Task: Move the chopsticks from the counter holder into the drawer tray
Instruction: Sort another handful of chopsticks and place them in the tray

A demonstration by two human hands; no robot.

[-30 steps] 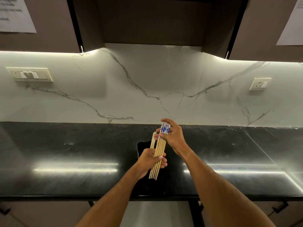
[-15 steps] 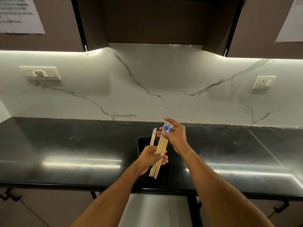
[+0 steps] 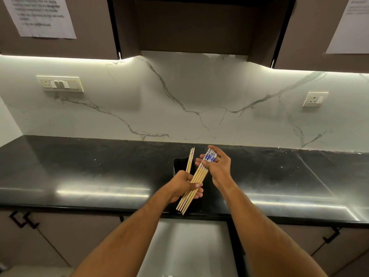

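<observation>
Gripping chopsticks (image 3: 196,177): left hand (image 3: 184,185) low, right hand (image 3: 216,166) on blue-patterned tops; notice text unreadable

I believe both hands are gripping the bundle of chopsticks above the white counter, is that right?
Not quite: the counter is black, not white; only the backsplash is white marble. The head view shows the left hand and right hand both holding the chopsticks above it.
</observation>
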